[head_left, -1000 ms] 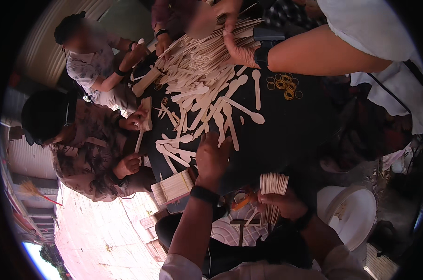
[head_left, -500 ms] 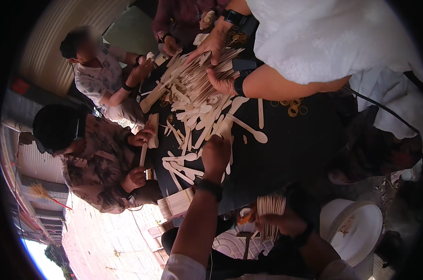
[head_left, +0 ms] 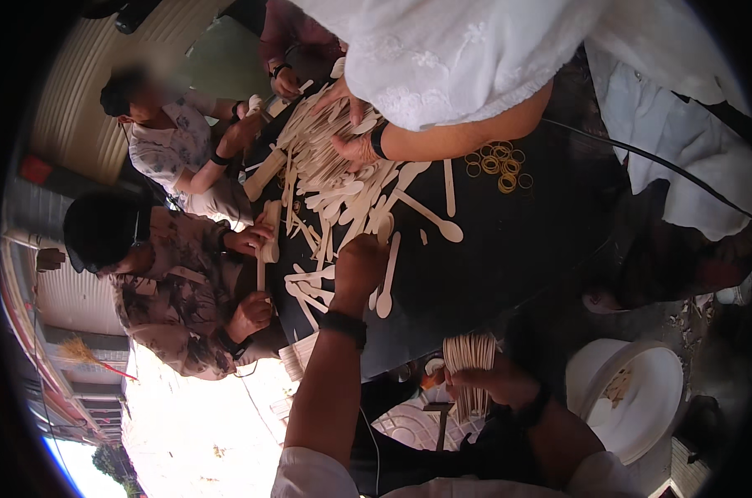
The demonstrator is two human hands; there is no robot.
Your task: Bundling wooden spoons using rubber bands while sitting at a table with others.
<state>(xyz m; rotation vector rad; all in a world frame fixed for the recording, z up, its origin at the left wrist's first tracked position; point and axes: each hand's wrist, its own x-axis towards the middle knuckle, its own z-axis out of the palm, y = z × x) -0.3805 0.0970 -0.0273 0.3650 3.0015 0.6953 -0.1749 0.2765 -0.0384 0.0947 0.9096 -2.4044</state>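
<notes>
My left hand (head_left: 360, 267) reaches onto the black table (head_left: 517, 249), its fingers curled over loose wooden spoons (head_left: 386, 278) at the near edge of a big pile of wooden spoons (head_left: 334, 166). Whether it grips one is hidden under the hand. My right hand (head_left: 492, 382) is held low, off the table's near edge, shut on a bundle of wooden spoons (head_left: 469, 355) with the ends fanned upward. A dark band is on each wrist.
Three other people work at the table: one in white (head_left: 442, 58) leaning over the pile from the far side, two seated at the left (head_left: 177, 274). Yellow rubber bands (head_left: 496, 162) lie on the table. A white bucket (head_left: 633, 398) stands at lower right.
My left hand has stretched farther onto the table toward the pile. The person in white has leaned further over the spoons. My right hand keeps the bundle low.
</notes>
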